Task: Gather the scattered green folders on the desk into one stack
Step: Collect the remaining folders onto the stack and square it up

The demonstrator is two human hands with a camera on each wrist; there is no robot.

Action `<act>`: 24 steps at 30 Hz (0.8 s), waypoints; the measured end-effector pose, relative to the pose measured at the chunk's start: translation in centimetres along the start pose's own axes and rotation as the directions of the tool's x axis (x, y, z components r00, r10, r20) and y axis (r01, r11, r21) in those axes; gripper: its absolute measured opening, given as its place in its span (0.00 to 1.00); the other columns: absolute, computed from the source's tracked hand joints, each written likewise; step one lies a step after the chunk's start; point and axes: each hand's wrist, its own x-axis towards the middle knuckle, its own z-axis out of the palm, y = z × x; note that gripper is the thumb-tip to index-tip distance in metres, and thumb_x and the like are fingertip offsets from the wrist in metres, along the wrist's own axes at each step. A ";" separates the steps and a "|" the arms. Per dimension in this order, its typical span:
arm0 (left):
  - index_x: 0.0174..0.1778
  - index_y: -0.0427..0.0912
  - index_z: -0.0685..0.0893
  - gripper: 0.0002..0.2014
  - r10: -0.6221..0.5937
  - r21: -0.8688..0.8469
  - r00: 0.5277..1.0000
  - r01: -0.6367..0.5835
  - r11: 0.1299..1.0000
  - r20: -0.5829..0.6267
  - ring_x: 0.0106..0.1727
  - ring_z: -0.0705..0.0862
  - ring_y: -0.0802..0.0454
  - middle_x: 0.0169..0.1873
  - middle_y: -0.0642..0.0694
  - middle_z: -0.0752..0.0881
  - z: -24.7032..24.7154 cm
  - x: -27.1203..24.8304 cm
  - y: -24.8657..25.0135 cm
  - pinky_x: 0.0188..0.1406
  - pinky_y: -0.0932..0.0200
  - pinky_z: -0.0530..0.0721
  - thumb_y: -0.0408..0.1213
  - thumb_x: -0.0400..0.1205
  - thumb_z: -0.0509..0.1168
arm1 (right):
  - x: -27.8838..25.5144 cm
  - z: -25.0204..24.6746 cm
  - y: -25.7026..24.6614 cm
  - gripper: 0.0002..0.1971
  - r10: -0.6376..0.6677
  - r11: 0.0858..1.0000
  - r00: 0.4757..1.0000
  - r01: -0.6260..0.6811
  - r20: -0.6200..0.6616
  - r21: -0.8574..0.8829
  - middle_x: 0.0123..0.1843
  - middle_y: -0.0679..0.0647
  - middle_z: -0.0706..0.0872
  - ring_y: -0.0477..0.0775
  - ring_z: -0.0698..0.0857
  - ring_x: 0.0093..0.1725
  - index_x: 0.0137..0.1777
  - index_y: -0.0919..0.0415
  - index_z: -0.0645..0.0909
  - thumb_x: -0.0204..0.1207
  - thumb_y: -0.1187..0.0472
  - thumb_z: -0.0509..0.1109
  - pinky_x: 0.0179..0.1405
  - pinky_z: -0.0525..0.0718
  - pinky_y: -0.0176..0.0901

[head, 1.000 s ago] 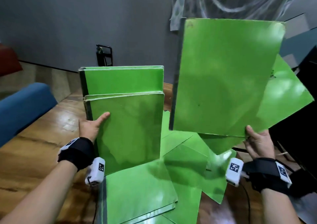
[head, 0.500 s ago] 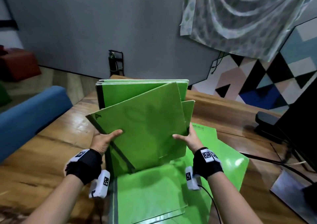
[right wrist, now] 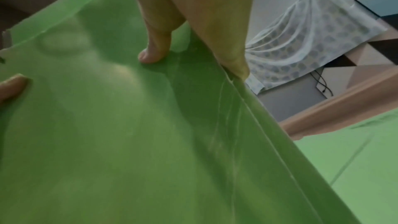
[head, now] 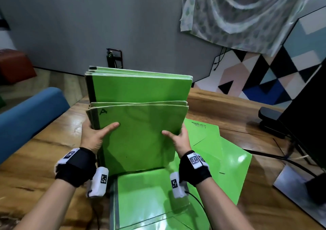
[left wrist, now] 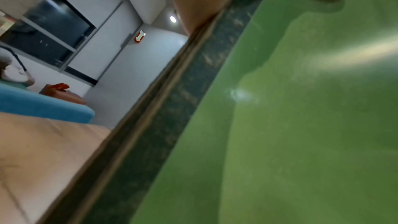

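A bundle of green folders (head: 141,132) stands upright on edge above the wooden desk (head: 35,159), the front cover marked "A". My left hand (head: 96,134) grips its dark-spined left edge, thumb across the front cover (left wrist: 301,125). My right hand (head: 178,138) grips the right edge, thumb on the front (right wrist: 107,125), other fingers hidden behind. Taller folders (head: 141,88) rise at the back of the bundle. More green folders (head: 146,194) lie flat under the bundle, and others (head: 220,150) spread out to the right.
A black monitor (head: 307,124) and its base (head: 269,122) stand at the right with cables (head: 264,154) across the desk. A blue sofa (head: 26,115) lies left of the desk. A grey wall and patterned cloth (head: 238,13) are behind.
My right hand brought the raised folder down onto the front of the bundle in my left hand. The tilted folder has been squared, and both hands now hold the bundle's side edges.
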 end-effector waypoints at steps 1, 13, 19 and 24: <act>0.39 0.54 0.75 0.19 0.014 0.009 1.000 -0.014 1.000 0.004 0.31 0.83 0.77 0.28 0.63 0.88 0.0 0.0 0.0 0.36 0.71 0.82 0.27 0.67 0.75 | 0.0 0.2 -0.1 0.35 -0.016 1.000 1.000 0.016 0.009 0.015 0.66 0.60 0.78 0.54 0.79 0.62 0.73 0.64 0.64 0.67 0.79 0.72 0.55 0.81 0.27; 0.32 0.50 0.76 0.12 -0.067 0.036 0.989 0.072 0.997 -0.134 0.19 0.79 0.73 0.16 0.71 0.81 -1.0 1.3 -3.8 0.21 0.78 0.78 0.32 0.70 0.73 | -0.5 -4.6 5.9 0.50 0.312 0.742 0.950 -0.244 0.000 -0.625 0.83 0.61 0.55 0.59 0.59 0.81 0.82 0.57 0.52 0.65 0.47 0.77 0.79 0.59 0.55; 0.35 0.49 0.79 0.09 -0.067 0.039 0.986 0.073 0.997 -0.152 0.24 0.82 0.75 0.21 0.74 0.84 -1.0 1.7 -4.3 0.29 0.78 0.81 0.33 0.70 0.74 | -2.0 -16.3 8.4 0.41 0.359 0.486 0.610 -0.768 -0.706 -0.416 0.76 0.72 0.64 0.72 0.64 0.76 0.77 0.62 0.61 0.68 0.51 0.77 0.74 0.67 0.64; 0.39 0.42 0.80 0.11 -0.110 0.057 0.978 0.121 0.991 -0.178 0.30 0.82 0.69 0.22 0.61 0.85 -1.2 2.1 -4.7 0.31 0.77 0.80 0.40 0.69 0.75 | -1.2 -20.4 8.5 0.45 0.344 0.518 0.574 -0.776 -0.743 -0.360 0.78 0.71 0.65 0.71 0.67 0.76 0.80 0.67 0.56 0.68 0.57 0.77 0.73 0.69 0.62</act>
